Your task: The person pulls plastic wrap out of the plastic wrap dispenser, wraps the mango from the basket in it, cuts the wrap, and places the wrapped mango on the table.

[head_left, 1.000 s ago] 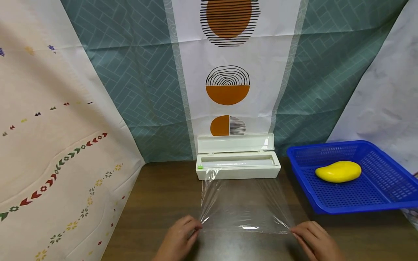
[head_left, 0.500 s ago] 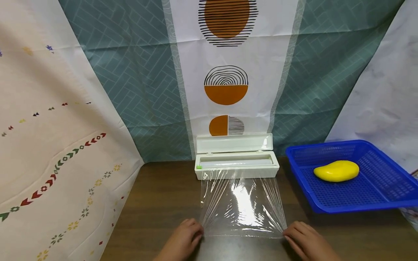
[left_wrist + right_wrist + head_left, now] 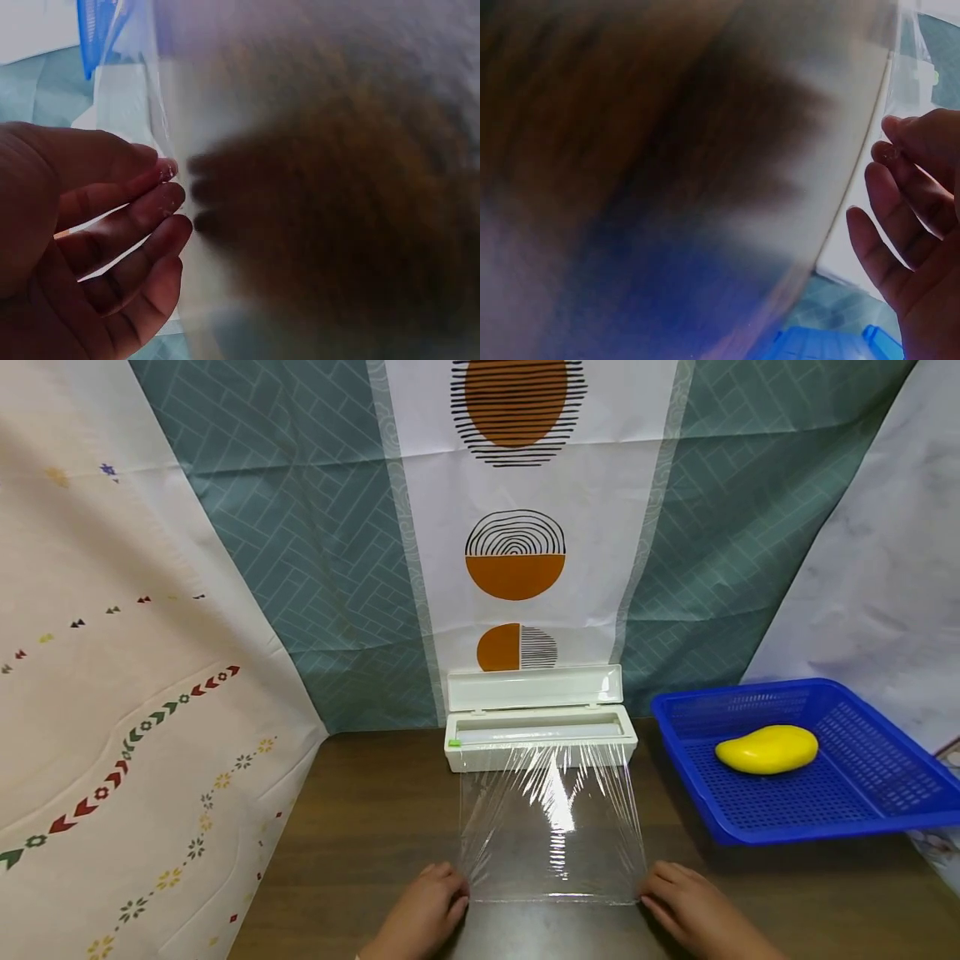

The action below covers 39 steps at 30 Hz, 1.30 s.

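A sheet of clear cling film (image 3: pixel 517 852) stretches toward me from a white dispenser box (image 3: pixel 542 755), whose lid (image 3: pixel 536 688) stands raised at the back. My left hand (image 3: pixel 426 906) pinches the film's near left corner between thumb and forefinger. At the near right corner, my right hand (image 3: pixel 693 903) pinches it the same way. In the left wrist view, the film's edge meets the thumb (image 3: pixel 112 157) and fingertips, with the other fingers loosely bent. The right wrist view shows the film (image 3: pixel 909 82) running up from the pinched thumb and forefinger. Inside the box lies the white roll (image 3: pixel 542 733).
On the right stands a blue plastic basket (image 3: pixel 795 835) with a yellow mango (image 3: pixel 767 750) in it. The brown wooden table (image 3: pixel 360 827) backs onto a hanging patterned cloth (image 3: pixel 352 568). A cream cloth (image 3: pixel 135 710) hangs along the left side.
The right hand has shifted left, nearer the left hand, and the film between them lies narrower. Its front edge is slightly closer to me. Both hands keep their pinch.
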{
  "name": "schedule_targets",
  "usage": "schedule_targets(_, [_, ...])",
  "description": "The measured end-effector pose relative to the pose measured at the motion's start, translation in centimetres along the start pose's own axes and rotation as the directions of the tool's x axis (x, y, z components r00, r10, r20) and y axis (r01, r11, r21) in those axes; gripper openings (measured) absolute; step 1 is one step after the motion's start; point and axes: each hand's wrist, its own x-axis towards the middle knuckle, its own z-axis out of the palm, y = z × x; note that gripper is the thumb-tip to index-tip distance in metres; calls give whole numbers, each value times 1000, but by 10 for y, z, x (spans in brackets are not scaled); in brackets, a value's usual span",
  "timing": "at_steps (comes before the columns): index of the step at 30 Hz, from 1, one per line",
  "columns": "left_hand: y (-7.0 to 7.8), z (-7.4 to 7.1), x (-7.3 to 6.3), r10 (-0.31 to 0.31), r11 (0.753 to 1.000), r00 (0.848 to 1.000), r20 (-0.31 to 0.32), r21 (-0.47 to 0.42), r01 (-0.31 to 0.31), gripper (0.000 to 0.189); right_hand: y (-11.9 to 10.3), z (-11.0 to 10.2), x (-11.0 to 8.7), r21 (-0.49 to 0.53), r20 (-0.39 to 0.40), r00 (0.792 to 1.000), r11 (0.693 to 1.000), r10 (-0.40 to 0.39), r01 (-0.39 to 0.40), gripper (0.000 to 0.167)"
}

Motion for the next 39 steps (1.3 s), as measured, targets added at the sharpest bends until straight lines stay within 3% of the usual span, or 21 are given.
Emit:
schedule_targets(5, [3,-1,0,-35,999,999,22,-4,35,13,2,3,-1,-5,17,1000,1000,8,-8,11])
schedule_targets(11, [3,-3,-1,-84,995,992,95,-49,89,5,2,4,-2,5,48,999,1000,4,-4,17])
schedule_targets(18, [6,-5,-4,-108,990,992,58,-79,113,6,-3,1,-5,4,88,996,1000,11,-11,20])
schedule_targets(21, [6,-6,-5,-138,984,987,86,-100,146,7,-4,-1,-6,-5,122,992,1000,29,-29,22])
schedule_targets(27, [6,-8,-6,-170,968,974,149,-161,193,9,-4,-5,-9,-18,222,974,999,49,-46,30])
schedule_targets(33, [5,-7,-8,-163,964,974,156,-184,191,10,-7,-5,-12,-50,264,962,997,75,-64,35])
schedule_targets(37, [6,-9,-9,-169,960,968,184,-191,204,10,-9,-9,-14,-69,345,932,993,114,-96,36])
schedule_targets(39, [6,-10,-10,-173,959,963,205,-190,213,12,-9,-10,-14,-90,379,920,993,99,-70,38])
